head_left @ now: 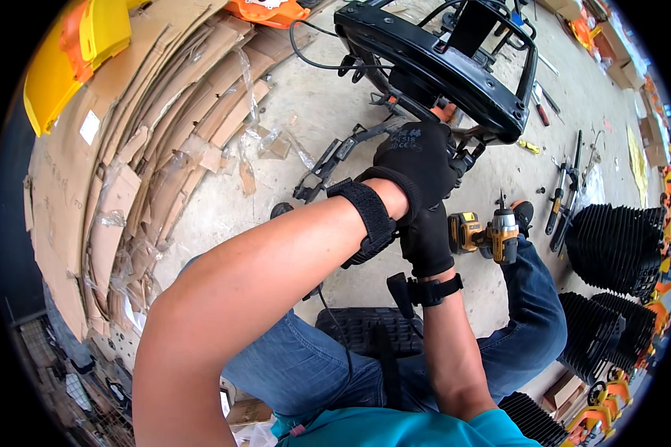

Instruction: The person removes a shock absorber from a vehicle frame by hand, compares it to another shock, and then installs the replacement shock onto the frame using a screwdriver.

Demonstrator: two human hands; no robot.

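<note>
My gloved left hand (414, 160) is closed at the lower corner of a black metal frame (466, 78), on a part I cannot make out, with orange showing just above it. My gloved right hand (425, 223) is below and partly behind the left one; its fingers are mostly hidden. A black jointed linkage (332, 160) lies on the floor left of my hands. A yellow-and-black cordless drill (492, 235) sits upright to the right of my right hand, by my leg.
Stacked flattened cardboard (104, 186) fills the left, with yellow panels (67, 63) on top. Long hand tools (565, 194), a screwdriver (538, 104) and a small yellow tool (528, 147) lie on the concrete floor (261, 208). Black ribbed stacks (611, 246) and cartons (619, 56) line the right.
</note>
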